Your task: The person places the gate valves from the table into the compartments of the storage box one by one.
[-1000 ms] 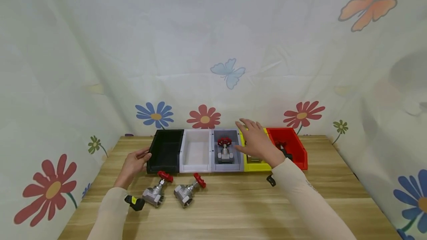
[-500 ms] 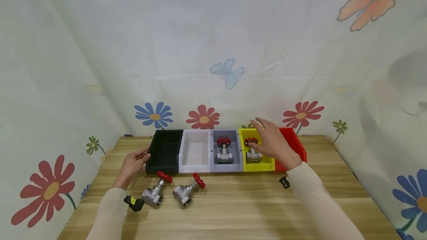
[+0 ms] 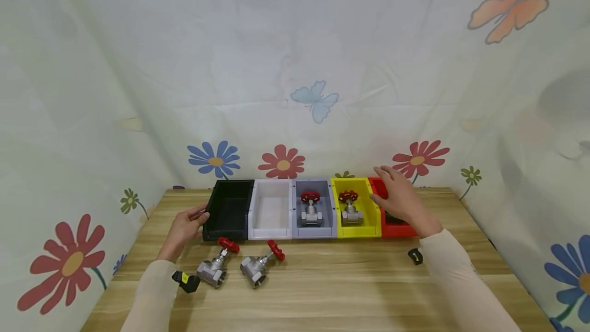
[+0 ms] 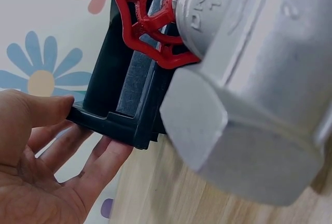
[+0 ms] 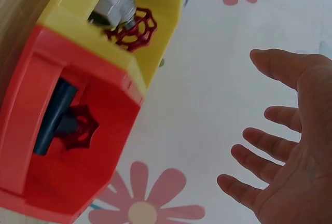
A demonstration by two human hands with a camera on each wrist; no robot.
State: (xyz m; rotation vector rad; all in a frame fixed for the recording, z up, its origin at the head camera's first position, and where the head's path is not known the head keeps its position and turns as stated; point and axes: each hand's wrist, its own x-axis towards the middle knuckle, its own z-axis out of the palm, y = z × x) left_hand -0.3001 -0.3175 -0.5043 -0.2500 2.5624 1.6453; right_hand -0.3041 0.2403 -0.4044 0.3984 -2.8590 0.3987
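My left hand (image 3: 185, 227) is at the outer side of the black bin (image 3: 226, 235). In the left wrist view its thumb (image 4: 54, 110) lies on the bin's rim and its fingers are against the outside, pinching the wall. My right hand (image 3: 400, 196), spread and holding nothing, hovers over the red bin (image 3: 400, 230). Inside that bin lies a black valve (image 5: 54, 115) with a dark red handwheel, mostly hidden by the hand in the head view. Steel valves with red handwheels stand in the yellow bin: one valve (image 3: 352, 214); and in the grey bin: another valve (image 3: 311, 214).
The white bin (image 3: 271, 233) sits between the black and grey bins, all joined in a row. Two more steel valves, a left one (image 3: 213, 269) and a right one (image 3: 255, 269), lie on the wooden table (image 3: 322, 291) before the row. A printed curtain (image 3: 258, 65) hangs behind.
My right hand has moved rightward from above the yellow bin to above the red one, uncovering the valve in the yellow bin. The left hand has stayed at the black bin.
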